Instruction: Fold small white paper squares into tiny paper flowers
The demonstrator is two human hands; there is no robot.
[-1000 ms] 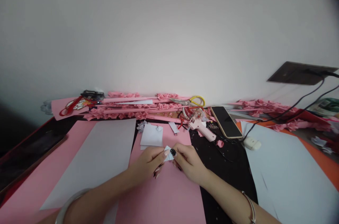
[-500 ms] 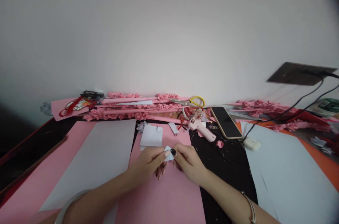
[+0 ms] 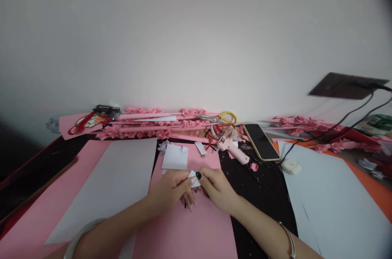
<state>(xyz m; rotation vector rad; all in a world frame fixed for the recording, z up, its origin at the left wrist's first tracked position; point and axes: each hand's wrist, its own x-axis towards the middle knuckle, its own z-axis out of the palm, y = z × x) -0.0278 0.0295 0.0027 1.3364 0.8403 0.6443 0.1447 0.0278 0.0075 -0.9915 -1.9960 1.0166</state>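
A small piece of white paper (image 3: 195,184) is pinched between both hands, above a pink sheet (image 3: 190,230). My left hand (image 3: 173,187) grips its left side with the thumb on top. On the other side, my right hand (image 3: 219,187) has its dark-nailed thumb pressed on the paper's upper edge. Fingers cover much of the piece, so its folds are hard to make out. Just beyond the hands lies a stack of white paper squares (image 3: 174,159), with a small folded bit on its corner.
A pink glue gun (image 3: 234,149), a phone (image 3: 261,141) and a white case (image 3: 291,167) lie to the right. Yellow-handled scissors (image 3: 226,117) rest on pink paper flower stems (image 3: 147,128) along the wall. Large white sheets (image 3: 107,185) flank the hands; a black cable (image 3: 333,126) crosses on the right.
The paper has tilted slightly between my fingers, and my right thumb has shifted a little left. The lower fingers of my left hand have moved slightly right. Everything else stays put.
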